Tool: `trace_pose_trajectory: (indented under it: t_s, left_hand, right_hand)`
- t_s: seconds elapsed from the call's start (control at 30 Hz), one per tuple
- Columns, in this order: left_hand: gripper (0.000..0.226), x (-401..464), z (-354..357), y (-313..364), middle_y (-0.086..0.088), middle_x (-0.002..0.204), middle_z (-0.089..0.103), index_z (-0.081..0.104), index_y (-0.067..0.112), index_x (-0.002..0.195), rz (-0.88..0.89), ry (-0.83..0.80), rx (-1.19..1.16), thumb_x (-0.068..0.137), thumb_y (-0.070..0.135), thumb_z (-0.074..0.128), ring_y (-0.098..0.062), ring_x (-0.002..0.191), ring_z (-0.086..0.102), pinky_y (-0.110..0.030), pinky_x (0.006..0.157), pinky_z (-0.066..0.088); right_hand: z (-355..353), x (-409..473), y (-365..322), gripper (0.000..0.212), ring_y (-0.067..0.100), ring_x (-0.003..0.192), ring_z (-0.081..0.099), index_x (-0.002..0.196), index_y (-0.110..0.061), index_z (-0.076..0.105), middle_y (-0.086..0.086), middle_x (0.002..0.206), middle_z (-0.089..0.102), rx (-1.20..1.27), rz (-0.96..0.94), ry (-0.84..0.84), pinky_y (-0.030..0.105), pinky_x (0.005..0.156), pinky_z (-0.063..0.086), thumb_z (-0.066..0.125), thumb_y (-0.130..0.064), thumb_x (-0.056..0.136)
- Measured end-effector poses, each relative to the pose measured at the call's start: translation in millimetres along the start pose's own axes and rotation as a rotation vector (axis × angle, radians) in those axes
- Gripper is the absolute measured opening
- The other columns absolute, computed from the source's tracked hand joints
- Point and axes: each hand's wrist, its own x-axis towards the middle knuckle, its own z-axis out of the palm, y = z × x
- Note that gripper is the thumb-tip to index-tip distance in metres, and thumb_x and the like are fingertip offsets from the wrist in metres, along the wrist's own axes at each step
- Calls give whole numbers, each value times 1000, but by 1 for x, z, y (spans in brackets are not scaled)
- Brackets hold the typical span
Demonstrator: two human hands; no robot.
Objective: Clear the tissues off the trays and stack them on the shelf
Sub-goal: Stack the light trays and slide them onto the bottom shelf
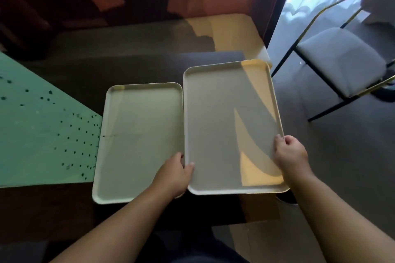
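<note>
Cream-coloured plastic, smooth and matte, makes up two shallow rectangular serving trays with rounded corners and a low raised rim, both bare of tissues. The right tray (230, 126) is the landmark here: it is held by a person whose forearms reach in from the bottom of the view. The left hand (175, 175) grips this tray's near left edge, thumb lying over the rim on the inside and fingers hidden underneath. The right hand (290, 153) clamps the tray's right edge near the front corner, fingers curled over the rim. Whether the tray is lifted clear of the surface or resting on it cannot be told for certain, though its left rim seems to overlap its neighbour. Just to the left of it, touching or nearly so, the left tray (139, 141) lies flat on a dark wooden table (128, 49). Further left of the trays is a green perforated board (42, 130). Well to the right of the held tray, on the floor, stands a grey-cushioned chair (342, 60) with a thin metal frame. No shelf is visible. Judging by looks, the trays are light, rigid and somewhat slick, unlikely to break; holding opposite long edges with thumbs over the rim should keep one level, and they should nest easily.
</note>
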Motion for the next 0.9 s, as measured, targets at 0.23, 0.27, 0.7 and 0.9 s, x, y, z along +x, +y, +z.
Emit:
trace_pose_trajectory:
  t_s: [0.23, 0.27, 0.7, 0.9]
  left_hand:
    - [20, -11, -44, -31, -2, 105, 70, 63, 19, 107, -42, 298, -189, 99, 32, 51, -25, 91, 64, -35, 79, 52]
    - [21, -12, -50, -42, -1, 106, 69, 62, 19, 111, -82, 320, -179, 98, 31, 50, -25, 91, 64, -35, 79, 52]
    - [64, -28, -79, -142, -15, 125, 54, 48, 9, 134, -318, 399, -158, 76, 33, 62, -35, 105, 60, -46, 90, 56]
    - [70, -32, -75, -162, -14, 145, 45, 37, 8, 151, -291, 385, -241, 85, 18, 60, -32, 123, 55, -46, 105, 51]
  right_hand:
    - [62, -22, -28, 31, 24, 77, 60, 91, -10, 62, 5, 83, 66, 111, -52, -102, 34, 63, 48, 48, -34, 105]
    - [80, -26, -27, 31, 24, 79, 61, 90, -11, 63, 8, 87, 68, 119, -37, -141, 37, 68, 50, 48, -34, 105]
    - [200, -81, -29, 29, 21, 79, 59, 89, -12, 60, 8, 91, 65, 24, 5, -273, 34, 68, 42, 46, -33, 104]
    - [216, -94, -25, 28, 30, 94, 61, 101, -11, 62, 11, 99, 66, -37, 44, -243, 39, 84, 48, 43, -32, 103]
